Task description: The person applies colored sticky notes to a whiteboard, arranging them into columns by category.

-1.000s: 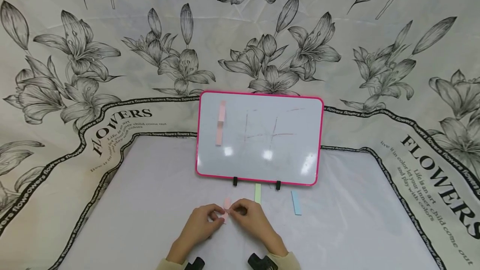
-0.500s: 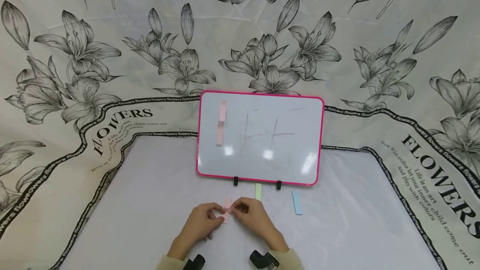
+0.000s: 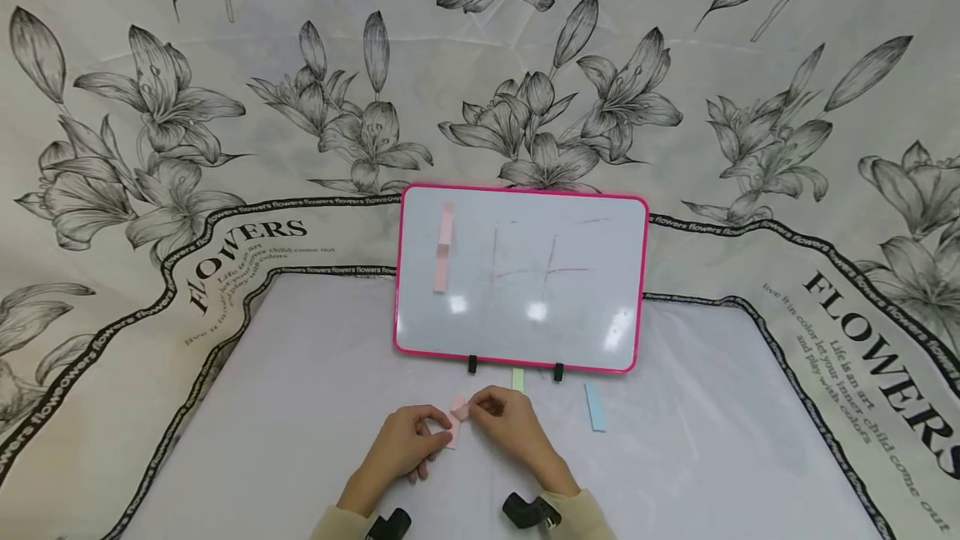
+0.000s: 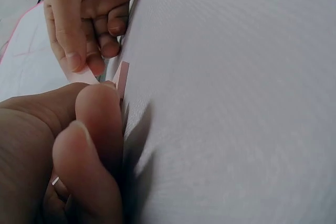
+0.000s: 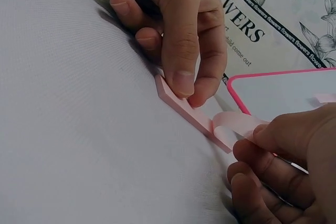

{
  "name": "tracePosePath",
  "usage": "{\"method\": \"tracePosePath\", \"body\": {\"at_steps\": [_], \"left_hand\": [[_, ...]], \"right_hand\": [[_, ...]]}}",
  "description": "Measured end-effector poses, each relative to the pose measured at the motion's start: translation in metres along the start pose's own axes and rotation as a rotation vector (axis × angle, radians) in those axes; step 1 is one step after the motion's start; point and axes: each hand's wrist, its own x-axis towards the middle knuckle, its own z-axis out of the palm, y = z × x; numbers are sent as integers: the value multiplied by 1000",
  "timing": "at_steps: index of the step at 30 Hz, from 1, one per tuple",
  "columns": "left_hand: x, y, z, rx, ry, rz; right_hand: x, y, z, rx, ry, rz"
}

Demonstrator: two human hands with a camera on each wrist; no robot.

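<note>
A narrow pink sticky-note pad lies on the white cloth in front of the whiteboard. My left hand grips its near part between thumb and index finger. From the pad's far part a single pink strip curls up, still joined to it at one end. The strip's loose end is pinched between thumb and index finger of my right hand. In the left wrist view, the left fingers cover most of the pad, and the right fingertips show beyond them on the raised strip.
A pink-rimmed whiteboard stands behind the hands on black feet. Two pink strips stick to its left side, end to end, beside faint red lines. Before it lie a green pad, partly behind the right hand, and a blue pad.
My right hand has moved a little up and to the right, drawing the strip's loose end farther from the pad. The left hand keeps its grip almost in place.
</note>
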Motion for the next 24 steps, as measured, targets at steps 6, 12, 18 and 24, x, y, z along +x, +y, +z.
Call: {"method": "tracePosePath", "body": {"at_steps": [6,12,18,24], "left_hand": [[-1,2,1,6,22,-12],[-1,4,2,15,33,-31],[-1,6,3,38,19,-45],[-1,7,0,23,3,-50]], "right_hand": [[4,-1,-5,121,-7,58],[9,1,-11,279,-11,127],[16,2,-16,326,10,195],[24,-1,-20,305,87,233]]}}
